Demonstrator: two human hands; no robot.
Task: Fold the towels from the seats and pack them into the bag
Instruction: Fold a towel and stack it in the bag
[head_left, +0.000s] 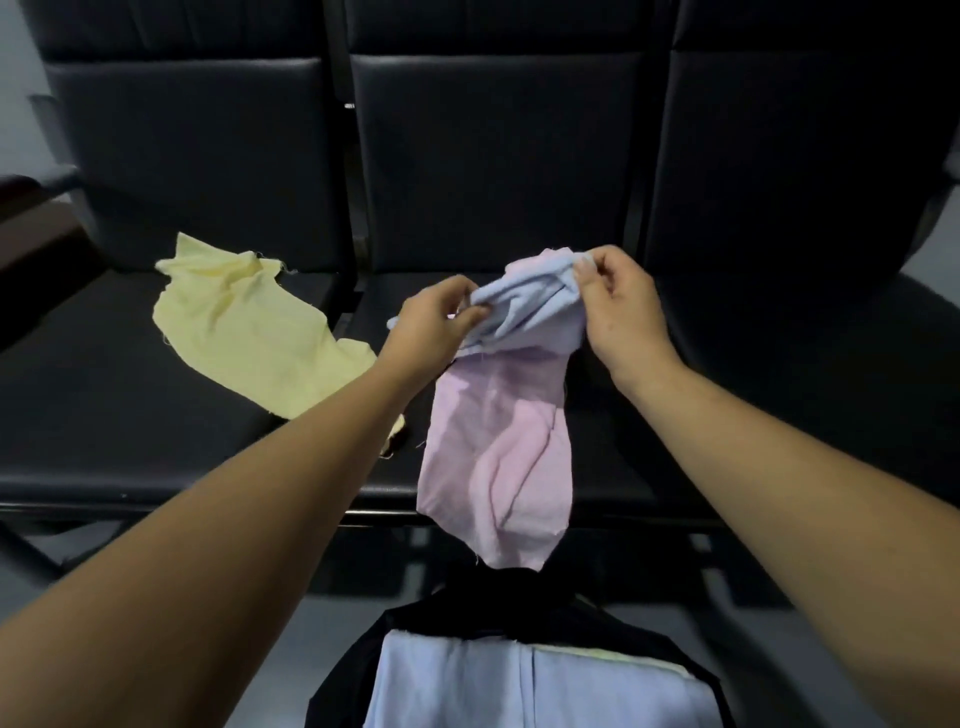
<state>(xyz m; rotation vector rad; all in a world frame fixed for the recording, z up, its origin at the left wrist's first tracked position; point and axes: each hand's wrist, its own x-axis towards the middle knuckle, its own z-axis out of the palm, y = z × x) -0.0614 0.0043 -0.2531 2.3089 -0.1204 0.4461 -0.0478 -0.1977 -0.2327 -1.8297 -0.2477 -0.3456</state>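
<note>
Nearest the lens, a black bag (447, 610) is seen open on the floor, with a folded light-blue towel (493, 686) laid inside it and the thin edge of a folded pale-yellow towel (623, 657) showing just behind that. Above the bag, a second light-blue towel (524, 306) is held bunched between both hands over the middle seat (597, 415). The left hand (436, 322) is closed on its left end, pinched between thumb and fingers, and the right hand (623, 306) is pinched on its upper right end with curled fingertips. A pink towel (498, 436) is gathered up with the blue one near the right fingertips and is draped down beneath it, its lower end reaching past the front edge of the seat, above the bag. An unfolded yellow towel (244, 332) is spread, rumpled, on the left seat (104, 415), partly hidden by the left forearm. The right seat (831, 364) is seen beside the right forearm.
</note>
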